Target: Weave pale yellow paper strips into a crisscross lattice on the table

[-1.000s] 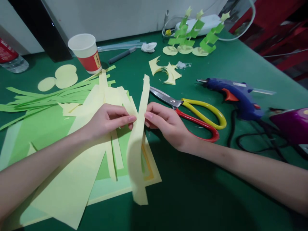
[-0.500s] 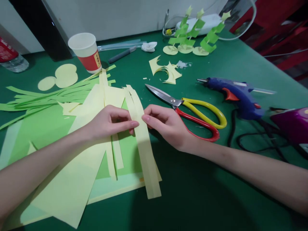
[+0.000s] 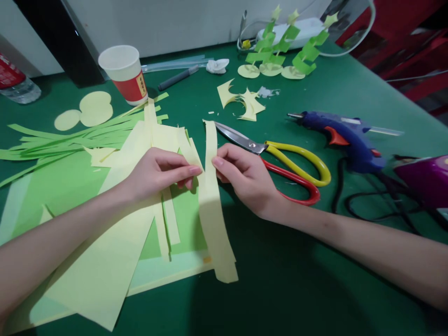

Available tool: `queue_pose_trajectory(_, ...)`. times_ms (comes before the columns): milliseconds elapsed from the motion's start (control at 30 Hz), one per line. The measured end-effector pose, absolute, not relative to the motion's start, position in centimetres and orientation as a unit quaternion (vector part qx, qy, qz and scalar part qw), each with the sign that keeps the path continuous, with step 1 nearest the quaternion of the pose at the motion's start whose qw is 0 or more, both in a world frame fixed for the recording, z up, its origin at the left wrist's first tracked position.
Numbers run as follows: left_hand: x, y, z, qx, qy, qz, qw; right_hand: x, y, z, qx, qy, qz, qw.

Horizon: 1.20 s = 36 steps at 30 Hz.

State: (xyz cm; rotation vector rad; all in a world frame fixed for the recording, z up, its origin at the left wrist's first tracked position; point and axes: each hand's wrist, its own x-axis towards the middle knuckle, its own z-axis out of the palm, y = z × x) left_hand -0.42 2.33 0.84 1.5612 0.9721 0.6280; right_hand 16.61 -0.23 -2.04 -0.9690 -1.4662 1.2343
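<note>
A pale yellow paper strip (image 3: 217, 233) hangs between my hands, parted lengthwise at its top and looking like one band lower down. My left hand (image 3: 168, 172) pinches the left part between thumb and fingers. Between the thumb and fingers of my right hand (image 3: 241, 175) is the right part (image 3: 210, 144), whose upper end stands free. Beneath my left hand and forearm lie pale yellow sheets (image 3: 94, 275) and green paper (image 3: 191, 224). Just behind my right hand rest the scissors (image 3: 257, 147), with one yellow and one red handle.
A blue glue gun (image 3: 345, 140) lies to the right with its cord. Paper scraps (image 3: 250, 105), a pen (image 3: 178, 78) and a paper cup (image 3: 124, 74) are farther back. Green strips (image 3: 80, 142) spread at left. Small paper trees (image 3: 269, 51) stand by a white power strip (image 3: 301, 32).
The strip's two upper parts have come farther apart, with the split reaching lower. My right hand has shifted slightly up and right; my left hand has barely moved.
</note>
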Motion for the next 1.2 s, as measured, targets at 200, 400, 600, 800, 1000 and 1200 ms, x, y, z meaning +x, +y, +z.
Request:
queue_pose_trajectory(200, -0.41, 2.35, 0.77, 0.656, 0.416, 0.278, 0.565, 16.62, -0.32, -1.86, -0.413, -0.604, 0.520, 0.440)
queue_pose_trajectory(400, -0.88, 2.81, 0.92, 0.742, 0.359, 0.183, 0.536, 16.76, -0.37, -1.74, -0.418, -0.620, 0.506, 0.430)
queue_pose_trajectory(600, -1.00, 2.74, 0.86, 0.725, 0.376, 0.190, 0.545, 16.81, -0.35, -1.50, -0.409, -0.638, 0.504, 0.415)
queue_pose_trajectory(800, -0.90, 2.86, 0.73, 0.759, 0.353, 0.170, 0.520, 16.74, -0.37, -1.60, -0.410, -0.645, 0.485, 0.424)
queue_pose_trajectory(1000, -0.43, 2.55, 0.64, 0.693, 0.398, 0.242, 0.550, 16.75, -0.40, -1.78, -0.410, -0.606, 0.508, 0.455)
queue_pose_trajectory(1200, -0.61, 2.61, 0.73, 0.714, 0.385, 0.227, 0.539, 16.73, -0.34, -1.74, -0.409, -0.622, 0.516, 0.424)
